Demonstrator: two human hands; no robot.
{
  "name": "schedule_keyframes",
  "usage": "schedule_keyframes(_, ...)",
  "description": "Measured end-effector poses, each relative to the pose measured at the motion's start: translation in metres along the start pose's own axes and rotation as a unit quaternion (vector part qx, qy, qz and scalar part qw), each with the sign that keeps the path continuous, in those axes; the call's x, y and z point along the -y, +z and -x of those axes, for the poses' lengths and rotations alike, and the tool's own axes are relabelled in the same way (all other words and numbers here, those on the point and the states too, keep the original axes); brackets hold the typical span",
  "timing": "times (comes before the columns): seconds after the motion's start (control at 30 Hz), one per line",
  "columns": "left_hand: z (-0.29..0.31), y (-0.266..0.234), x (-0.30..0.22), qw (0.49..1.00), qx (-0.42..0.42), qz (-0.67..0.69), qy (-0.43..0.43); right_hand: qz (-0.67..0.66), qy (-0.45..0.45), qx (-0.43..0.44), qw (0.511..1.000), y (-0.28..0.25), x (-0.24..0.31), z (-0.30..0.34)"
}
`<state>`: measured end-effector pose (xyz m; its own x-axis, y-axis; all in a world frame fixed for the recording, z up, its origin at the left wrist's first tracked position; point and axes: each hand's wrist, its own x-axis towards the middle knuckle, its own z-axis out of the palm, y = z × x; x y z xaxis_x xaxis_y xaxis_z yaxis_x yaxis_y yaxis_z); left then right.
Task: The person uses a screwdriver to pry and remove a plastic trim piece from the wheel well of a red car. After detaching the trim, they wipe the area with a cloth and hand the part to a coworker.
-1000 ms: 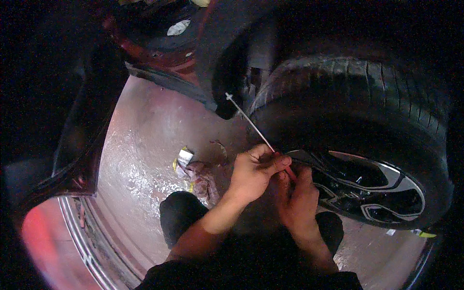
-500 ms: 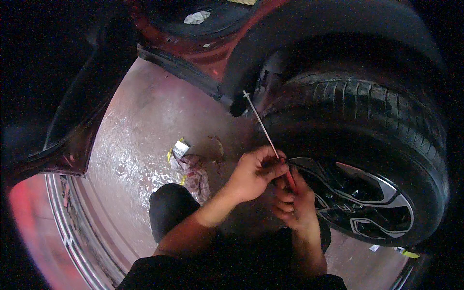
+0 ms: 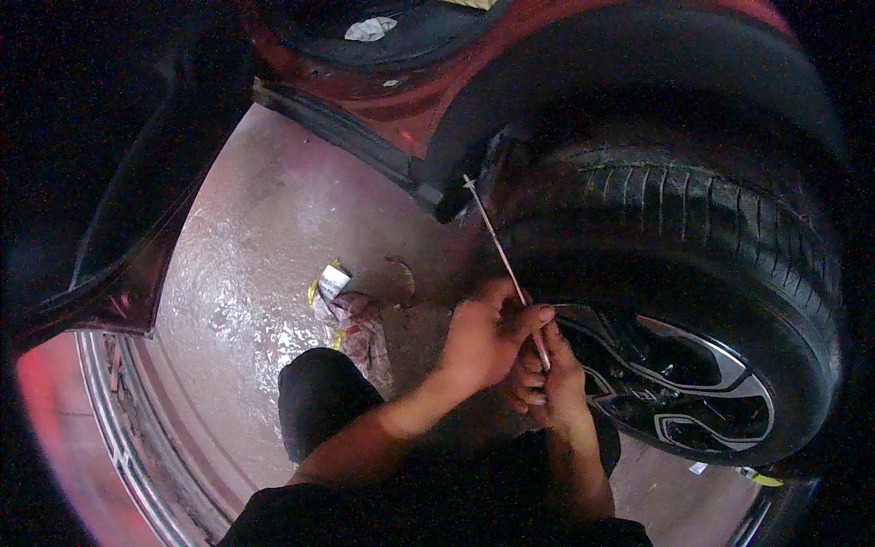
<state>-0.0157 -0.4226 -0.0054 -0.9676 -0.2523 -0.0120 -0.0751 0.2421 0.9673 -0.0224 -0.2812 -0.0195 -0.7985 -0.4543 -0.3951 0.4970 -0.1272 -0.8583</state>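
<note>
A long, thin metal rod [image 3: 498, 239] with a small crosspiece at its tip slants up and away from my hands. My left hand [image 3: 483, 342] is closed round its lower stretch, the thumb laid across it. Below that, my right hand [image 3: 562, 378] is closed on the reddish lower end, fingers curled under it. The rod's tip appears in front of the dark wheel-arch edge; whether it touches is unclear. Close on the right of my hands is a car wheel, with a black tyre [image 3: 674, 196] and a black-and-silver rim [image 3: 697, 356].
A red car body [image 3: 401, 114] arches over the wheel, and an open door [image 3: 118, 273] hangs at the left. On the wet floor lies a crumpled stained cloth [image 3: 360, 333] with a white label. A pale crumpled item [image 3: 370, 29] lies inside the car. Metal rails [image 3: 109, 419] curve along the left.
The left thumb has moved lower and further right along the rod, over the red part seen before. The rod's tip has shifted slightly right, and the view has moved a little.
</note>
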Motion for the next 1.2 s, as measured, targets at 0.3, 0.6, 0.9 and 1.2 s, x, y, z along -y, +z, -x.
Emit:
schedule_keyframes(0.3,-0.004,0.002,0.001,1.000,-0.010,-0.002,0.028,0.408,-0.324,-0.145,0.841,-0.005,-0.007,-0.011)
schedule_keyframes(0.6,-0.011,-0.012,0.016,0.995,0.034,-0.023,0.092,-0.044,0.022,-0.023,0.999,0.009,0.010,0.002)
schedule_keyframes(0.9,-0.024,-0.009,0.023,0.981,0.017,0.191,0.023,-0.002,-0.030,-0.013,0.999,0.014,0.015,-0.001)
schedule_keyframes(1.2,-0.024,-0.009,0.013,0.992,-0.078,0.015,0.096,0.522,-0.357,-0.211,0.746,0.020,0.006,0.003)
